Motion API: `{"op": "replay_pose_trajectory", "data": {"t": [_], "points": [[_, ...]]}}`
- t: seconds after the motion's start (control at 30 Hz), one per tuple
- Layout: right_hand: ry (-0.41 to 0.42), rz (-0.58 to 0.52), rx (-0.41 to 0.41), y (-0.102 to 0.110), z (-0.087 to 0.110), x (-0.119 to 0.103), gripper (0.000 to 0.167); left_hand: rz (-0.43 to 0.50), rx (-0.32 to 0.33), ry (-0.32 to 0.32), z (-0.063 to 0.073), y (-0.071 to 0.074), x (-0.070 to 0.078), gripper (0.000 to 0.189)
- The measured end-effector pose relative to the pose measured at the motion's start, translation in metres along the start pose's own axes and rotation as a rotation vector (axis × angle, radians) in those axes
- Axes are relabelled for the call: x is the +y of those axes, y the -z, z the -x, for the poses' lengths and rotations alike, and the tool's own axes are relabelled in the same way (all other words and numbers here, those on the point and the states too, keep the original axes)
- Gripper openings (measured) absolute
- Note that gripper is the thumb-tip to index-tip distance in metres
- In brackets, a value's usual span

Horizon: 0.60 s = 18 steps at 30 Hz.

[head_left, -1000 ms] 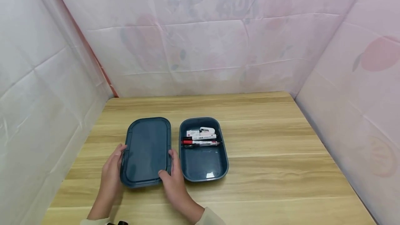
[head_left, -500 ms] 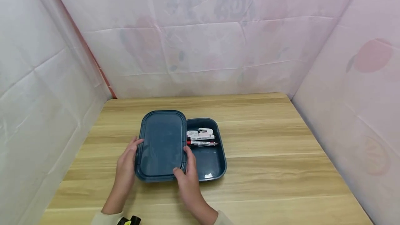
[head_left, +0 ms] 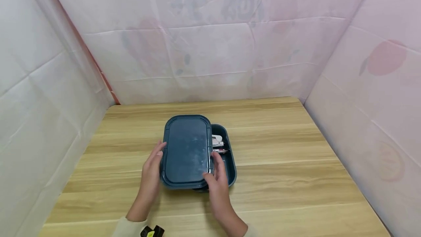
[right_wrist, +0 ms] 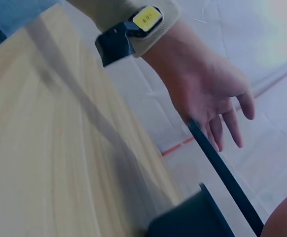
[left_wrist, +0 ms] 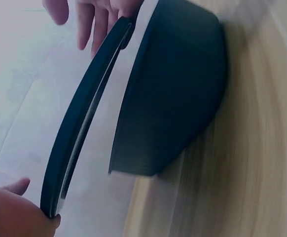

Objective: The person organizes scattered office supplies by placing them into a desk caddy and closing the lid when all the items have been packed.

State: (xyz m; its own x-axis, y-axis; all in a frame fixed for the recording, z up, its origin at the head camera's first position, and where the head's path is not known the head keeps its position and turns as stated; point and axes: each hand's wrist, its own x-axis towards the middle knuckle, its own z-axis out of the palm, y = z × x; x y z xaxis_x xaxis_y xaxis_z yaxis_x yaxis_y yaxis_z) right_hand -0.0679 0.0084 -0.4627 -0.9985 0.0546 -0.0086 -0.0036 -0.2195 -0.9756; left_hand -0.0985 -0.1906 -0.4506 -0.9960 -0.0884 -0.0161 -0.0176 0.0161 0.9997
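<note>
A dark blue lid (head_left: 187,149) hangs tilted over the left part of a matching box (head_left: 231,171). My left hand (head_left: 151,173) holds its left edge; in the left wrist view a fingertip lies under the lid (left_wrist: 79,118). At the lower right corner my right hand (head_left: 218,189) grips the lid, thumb on top and fingers along the side. Inside the box's uncovered right strip show a white object (head_left: 217,140) and the tip of a red-and-white pen (head_left: 220,151). The lid hides the rest. A gap separates lid and box (left_wrist: 178,89) in the left wrist view.
The box stands on a wood-grain table (head_left: 279,164). Pale printed sheets (head_left: 210,54) enclose the table at the back and both sides. A black device with a yellow face (right_wrist: 146,19) is strapped to the left wrist.
Both hands have lifted the lid and carried it rightward from beside the box to above it. The lid now covers most of the box, and the box has stayed in place.
</note>
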Motion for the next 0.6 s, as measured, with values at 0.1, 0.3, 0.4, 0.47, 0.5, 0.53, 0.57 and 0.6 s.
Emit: {"op": "replay_pose_trajectory", "data": {"t": [0.1, 0.3, 0.4, 0.47, 0.5, 0.53, 0.57, 0.6], "points": [[-0.003, 0.005, 0.003, 0.011, 0.001, -0.002, 0.066, 0.055, 0.009, 0.004, 0.002, -0.011, -0.002, 0.045], [-0.032, -0.015, 0.066, 0.03, 0.002, -0.003, 0.059, 0.075, 0.011, 0.016, 0.008, -0.032, -0.007, 0.045], [-0.041, -0.024, 0.094, 0.037, 0.002, -0.005, 0.057, 0.09, 0.004, 0.01, 0.009, -0.04, -0.01, 0.044], [-0.041, -0.023, 0.099, 0.04, 0.002, -0.005, 0.056, 0.109, 0.004, 0.007, 0.01, -0.045, -0.012, 0.044], [-0.04, -0.019, 0.103, 0.042, 0.001, -0.006, 0.056, 0.115, 0.005, 0.008, 0.01, -0.047, -0.012, 0.043], [-0.038, -0.013, 0.104, 0.044, 0.001, -0.006, 0.056, 0.124, 0.005, 0.005, 0.01, -0.049, -0.013, 0.043], [-0.036, -0.009, 0.107, 0.045, 0.001, -0.006, 0.056, 0.127, 0.004, 0.002, 0.01, -0.05, -0.013, 0.043], [-0.034, -0.005, 0.11, 0.046, 0.0, -0.006, 0.056, 0.134, 0.004, 0.002, 0.011, -0.052, -0.013, 0.043]]}}
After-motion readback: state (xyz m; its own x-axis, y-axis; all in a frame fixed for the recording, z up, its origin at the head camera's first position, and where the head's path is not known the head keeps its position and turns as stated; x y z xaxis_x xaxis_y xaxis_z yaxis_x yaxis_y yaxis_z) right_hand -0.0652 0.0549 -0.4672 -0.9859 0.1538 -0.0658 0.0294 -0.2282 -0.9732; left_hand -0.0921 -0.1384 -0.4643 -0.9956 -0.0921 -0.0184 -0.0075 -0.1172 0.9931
